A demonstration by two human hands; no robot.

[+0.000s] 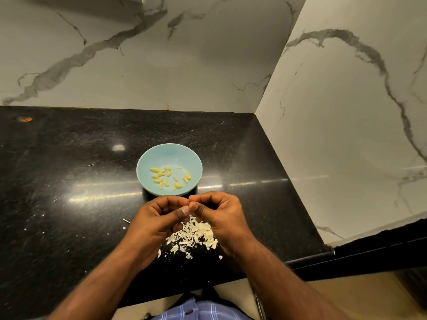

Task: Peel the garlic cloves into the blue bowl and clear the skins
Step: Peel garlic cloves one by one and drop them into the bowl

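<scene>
A light blue bowl [169, 151] sits on the black counter and holds several peeled yellow garlic cloves [161, 175]. Just in front of the bowl my left hand [159, 215] and my right hand [219, 215] meet fingertip to fingertip, pinching a small garlic clove that is mostly hidden by the fingers. A thin strip of skin hangs below the thumbs. Beneath my hands lies a pile of pale garlic skins [196, 234], with loose flakes scattered toward the counter's front edge.
The black granite counter [69, 181] ends at marble walls behind and on the right. Its front edge runs close below my forearms. Small skin bits and a thin stem piece [126, 220] lie left of my hands. An orange speck [25, 119] sits far back left.
</scene>
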